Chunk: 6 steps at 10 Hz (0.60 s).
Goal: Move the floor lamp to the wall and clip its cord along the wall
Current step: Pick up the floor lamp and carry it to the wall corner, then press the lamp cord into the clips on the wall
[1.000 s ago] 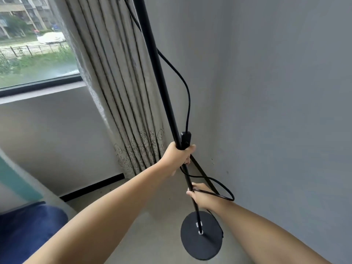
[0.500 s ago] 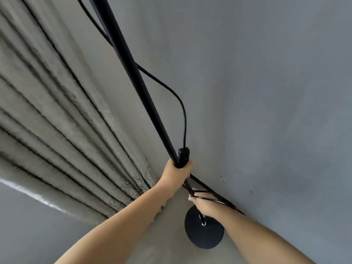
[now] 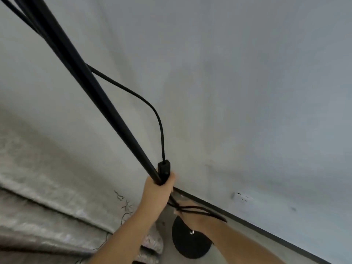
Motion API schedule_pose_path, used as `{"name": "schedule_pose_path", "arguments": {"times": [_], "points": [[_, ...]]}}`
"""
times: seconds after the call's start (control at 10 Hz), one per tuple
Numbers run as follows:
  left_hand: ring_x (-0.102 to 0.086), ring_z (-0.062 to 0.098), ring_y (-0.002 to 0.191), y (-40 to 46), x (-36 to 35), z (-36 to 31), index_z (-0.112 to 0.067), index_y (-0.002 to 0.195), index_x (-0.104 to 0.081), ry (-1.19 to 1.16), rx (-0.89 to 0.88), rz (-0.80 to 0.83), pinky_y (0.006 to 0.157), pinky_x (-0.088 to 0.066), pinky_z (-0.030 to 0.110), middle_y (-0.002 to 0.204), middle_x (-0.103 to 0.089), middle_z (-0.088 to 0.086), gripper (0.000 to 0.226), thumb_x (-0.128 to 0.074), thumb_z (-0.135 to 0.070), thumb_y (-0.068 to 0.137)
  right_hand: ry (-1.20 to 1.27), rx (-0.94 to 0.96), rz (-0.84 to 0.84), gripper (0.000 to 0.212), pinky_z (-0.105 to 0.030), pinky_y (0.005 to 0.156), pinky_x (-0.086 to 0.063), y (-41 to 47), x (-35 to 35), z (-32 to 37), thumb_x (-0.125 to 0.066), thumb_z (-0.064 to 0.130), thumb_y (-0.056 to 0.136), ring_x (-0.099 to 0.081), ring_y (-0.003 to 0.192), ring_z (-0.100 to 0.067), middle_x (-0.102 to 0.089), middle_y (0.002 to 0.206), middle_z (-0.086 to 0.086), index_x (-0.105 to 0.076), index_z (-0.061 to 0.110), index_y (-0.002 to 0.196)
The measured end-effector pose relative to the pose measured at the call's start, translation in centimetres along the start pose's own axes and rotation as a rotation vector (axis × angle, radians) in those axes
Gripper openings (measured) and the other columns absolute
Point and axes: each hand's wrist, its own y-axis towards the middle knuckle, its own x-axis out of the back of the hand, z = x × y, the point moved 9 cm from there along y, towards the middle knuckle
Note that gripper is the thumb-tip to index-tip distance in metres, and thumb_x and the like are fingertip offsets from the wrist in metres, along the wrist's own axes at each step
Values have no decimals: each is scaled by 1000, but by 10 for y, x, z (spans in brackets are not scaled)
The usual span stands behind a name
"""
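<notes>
The black floor lamp pole [image 3: 91, 92] slants from the upper left down to my left hand [image 3: 159, 189], which grips it together with the inline switch [image 3: 163, 169]. The black cord [image 3: 148, 107] loops from the pole down into that switch. Lower down, my right hand [image 3: 187, 212] is closed around the pole's lower part, with loops of cord lying across it. The round black lamp base [image 3: 190, 244] sits on the floor close to the grey wall [image 3: 238, 92].
A white wall socket [image 3: 242, 197] sits low on the wall to the right, above the dark skirting board [image 3: 266, 231]. A beige curtain [image 3: 47, 197] hangs at the left, its hem reaching the floor beside the base.
The view has swung right and closer to the wall; the window is out of frame and a wall socket shows. Both hands keep their grip on the pole.
</notes>
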Motion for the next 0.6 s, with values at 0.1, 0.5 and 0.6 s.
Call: {"name": "schedule_pose_path", "arguments": {"times": [0.1, 0.5, 0.6], "points": [[-50, 9, 48, 22, -4, 24, -13, 65, -48, -5, -22, 30, 54, -45, 21, 54, -47, 4, 27, -64, -23, 85, -178, 84, -71, 17, -28, 66, -44, -18, 56, -34, -45, 22, 96, -56, 73, -19, -57, 82, -4, -57, 14, 88], [-52, 5, 45, 62, -27, 55, -21, 66, -54, -80, -351, 76, 72, -52, 38, 40, -49, -12, 21, -61, -27, 84, -106, 380, -372, 27, -14, 81, -43, 59, 180, 28, -46, 22, 97, -59, 103, -20, -65, 114, -12, -59, 9, 117], [-60, 4, 56, 74, -38, 75, -28, 82, -58, -160, -457, 19, 72, -53, 30, 57, -55, -12, 5, -58, -26, 87, -111, 437, -479, 30, -12, 65, -37, 70, 200, 21, -47, 24, 97, -60, 89, -21, -65, 102, -18, -59, 2, 113]]}}
